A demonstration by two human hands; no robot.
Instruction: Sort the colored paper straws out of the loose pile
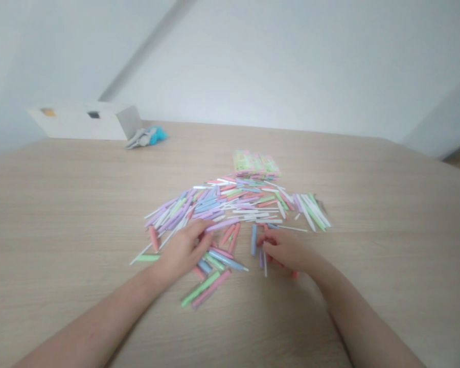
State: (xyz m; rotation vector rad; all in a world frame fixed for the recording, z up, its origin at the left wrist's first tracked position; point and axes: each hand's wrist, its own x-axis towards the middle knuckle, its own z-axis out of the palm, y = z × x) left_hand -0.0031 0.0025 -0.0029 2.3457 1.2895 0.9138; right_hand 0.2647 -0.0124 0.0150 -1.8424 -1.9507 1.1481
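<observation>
Touching pastel sticks [227,259], left hand [184,248], right hand [289,250], packets [256,164] behind, print [245,161] blurred

1 white box [76,127] stands beside a crumpled grey-and-blue bundle [144,137].

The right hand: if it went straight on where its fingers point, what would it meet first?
Probably the blue stick just ahead of the right hand; depth is unclear, so the two may be touching.
</observation>
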